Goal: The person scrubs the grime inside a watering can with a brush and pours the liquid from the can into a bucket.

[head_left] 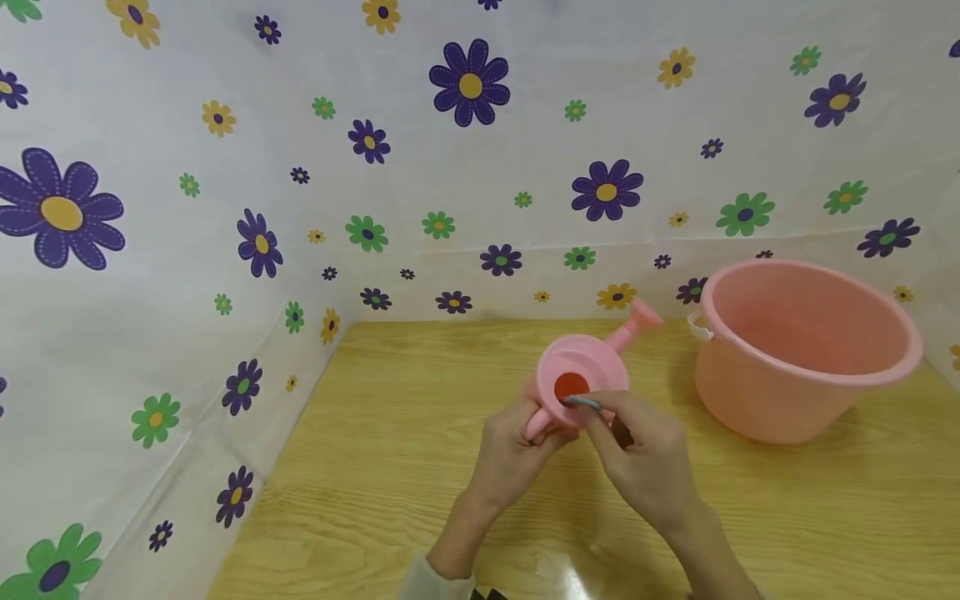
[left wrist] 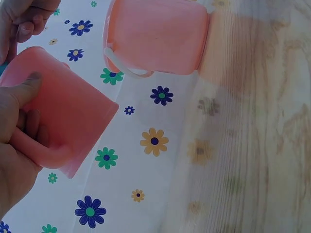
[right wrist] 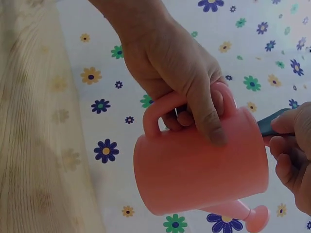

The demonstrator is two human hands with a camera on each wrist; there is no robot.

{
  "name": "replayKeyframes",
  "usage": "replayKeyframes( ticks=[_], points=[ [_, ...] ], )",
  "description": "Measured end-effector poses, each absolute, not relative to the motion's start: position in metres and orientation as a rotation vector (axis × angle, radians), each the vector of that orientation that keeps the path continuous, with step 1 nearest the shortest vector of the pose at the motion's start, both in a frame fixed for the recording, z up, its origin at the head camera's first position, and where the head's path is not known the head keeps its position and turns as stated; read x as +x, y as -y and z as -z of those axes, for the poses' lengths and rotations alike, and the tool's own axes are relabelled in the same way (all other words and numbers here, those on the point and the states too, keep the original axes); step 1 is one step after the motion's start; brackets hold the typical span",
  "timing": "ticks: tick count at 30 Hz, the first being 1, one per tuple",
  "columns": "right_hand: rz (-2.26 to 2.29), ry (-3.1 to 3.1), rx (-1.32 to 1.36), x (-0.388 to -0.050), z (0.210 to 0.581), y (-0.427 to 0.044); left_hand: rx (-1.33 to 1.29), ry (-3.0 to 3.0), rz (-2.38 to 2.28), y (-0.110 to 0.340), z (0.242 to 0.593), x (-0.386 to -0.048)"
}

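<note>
A pink toy watering can (head_left: pixel 592 358) is held above the wooden table, its spout toward the back right. My left hand (head_left: pixel 510 450) grips its handle (left wrist: pixel 36 151), the thumb lying along the can's side in the left wrist view. My right hand (head_left: pixel 648 458) pinches a thin blue-green piece (head_left: pixel 582 402) at the can's opening. In the right wrist view this piece (right wrist: pixel 273 122) reaches to the rim from the fingers of my right hand (right wrist: pixel 296 150). Something orange-red (head_left: pixel 572 386) shows inside the opening; what it is, I cannot tell.
A large pink bucket (head_left: pixel 772 400) with a white handle fitting (head_left: pixel 701 327) stands on the wooden table (head_left: pixel 390 417) at the right. Behind the table and along its left side hangs a white sheet (head_left: pixel 315 58) with printed flowers.
</note>
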State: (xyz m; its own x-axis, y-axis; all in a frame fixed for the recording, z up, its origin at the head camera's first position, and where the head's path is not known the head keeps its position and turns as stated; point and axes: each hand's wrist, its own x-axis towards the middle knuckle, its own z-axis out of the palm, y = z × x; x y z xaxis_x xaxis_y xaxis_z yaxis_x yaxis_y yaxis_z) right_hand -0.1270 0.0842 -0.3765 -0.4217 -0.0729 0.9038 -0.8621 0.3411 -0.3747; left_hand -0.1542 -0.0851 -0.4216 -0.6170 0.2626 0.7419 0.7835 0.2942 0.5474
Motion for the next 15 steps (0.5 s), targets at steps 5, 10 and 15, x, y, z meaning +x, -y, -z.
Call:
replayKeyframes(
  ticks=[5, 10, 15],
  points=[
    [-0.995, 1.663, 0.807, -0.1303, 0.3768, -0.0836, -0.975, 2.008, 1.227, 0.0860, 0.4224, -0.1552],
    [-0.896, 1.602, 0.828, -0.1343, 0.3788, -0.0840, -1.018, 1.947, 1.177, 0.0870, 0.4212, -0.1571],
    [-0.875, 1.587, 0.813, -0.1325, 0.3743, -0.0826, -1.054, 1.888, 1.085, 0.0884, 0.4182, -0.1601]
  ],
)
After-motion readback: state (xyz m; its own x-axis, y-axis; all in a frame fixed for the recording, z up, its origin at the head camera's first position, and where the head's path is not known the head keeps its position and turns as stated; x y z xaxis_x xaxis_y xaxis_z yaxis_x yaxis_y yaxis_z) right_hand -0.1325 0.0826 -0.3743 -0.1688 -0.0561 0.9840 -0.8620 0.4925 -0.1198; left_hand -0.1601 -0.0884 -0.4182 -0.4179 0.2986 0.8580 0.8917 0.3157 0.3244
